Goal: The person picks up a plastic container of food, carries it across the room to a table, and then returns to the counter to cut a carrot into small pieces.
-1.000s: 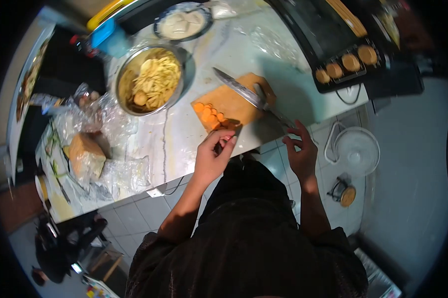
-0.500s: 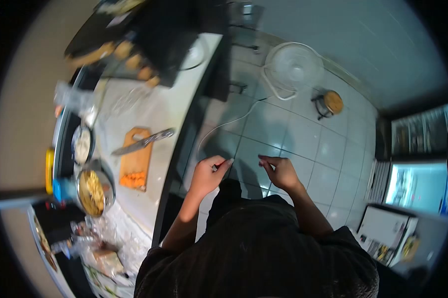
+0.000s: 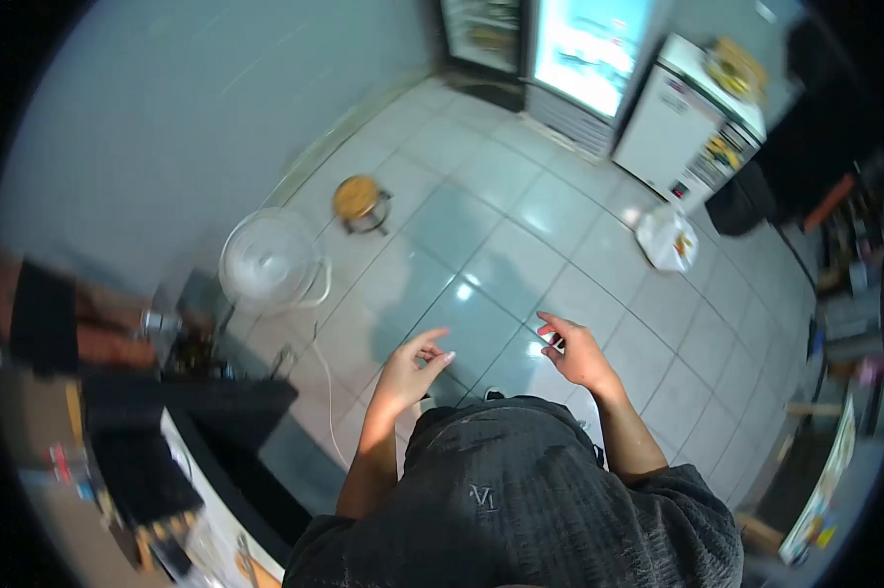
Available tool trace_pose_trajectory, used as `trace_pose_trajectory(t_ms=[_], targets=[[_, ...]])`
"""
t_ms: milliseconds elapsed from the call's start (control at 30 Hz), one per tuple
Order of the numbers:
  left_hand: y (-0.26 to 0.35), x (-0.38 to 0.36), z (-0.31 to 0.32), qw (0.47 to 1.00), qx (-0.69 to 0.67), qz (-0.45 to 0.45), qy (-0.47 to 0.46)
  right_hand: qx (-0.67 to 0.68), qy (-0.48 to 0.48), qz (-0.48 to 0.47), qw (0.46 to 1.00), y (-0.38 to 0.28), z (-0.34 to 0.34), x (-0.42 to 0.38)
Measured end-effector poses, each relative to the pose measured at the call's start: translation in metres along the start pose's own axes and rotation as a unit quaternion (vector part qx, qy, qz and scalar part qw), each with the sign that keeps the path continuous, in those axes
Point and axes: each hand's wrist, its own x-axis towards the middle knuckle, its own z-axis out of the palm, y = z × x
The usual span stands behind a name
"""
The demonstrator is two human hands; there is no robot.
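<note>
My left hand (image 3: 412, 374) is held in front of my body over the tiled floor. Its fingers are loosely curved, with a gap to the thumb, and nothing shows between them. At the same height to the right, my right hand (image 3: 577, 353) is also loosely curved and open, apart from the left one. Neither hand touches anything. Below and left lies the edge of the white counter (image 3: 212, 508), where a knife (image 3: 246, 554) is partly visible.
Tiled floor (image 3: 505, 250) spreads ahead. A wooden-topped stool (image 3: 358, 197) and a large translucent tub (image 3: 267, 260) stand by the left wall, with a cable (image 3: 326, 392) nearby. Further off are a lit fridge (image 3: 584, 49), a white cabinet (image 3: 657, 125) and a plastic bag (image 3: 667, 238).
My view has turned right, away from the counter. The chopping board and bowl have left sight, and the fridge now stands ahead. My fingers have spread from a closer curl.
</note>
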Motion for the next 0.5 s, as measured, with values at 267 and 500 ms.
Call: trace_pose_trajectory(t_ms=[267,500], targets=[[0.096,0.153,0.159,0.956,0.082,-0.013,-0.282,0.097,0.189,0.292,0.932,0.063,-0.145,-0.060],[0.152,0.276,0.333,0.888,0.111,0.099,-0.436,0.018,0.406,0.251,0.879,0.120,-0.216,-0.094]])
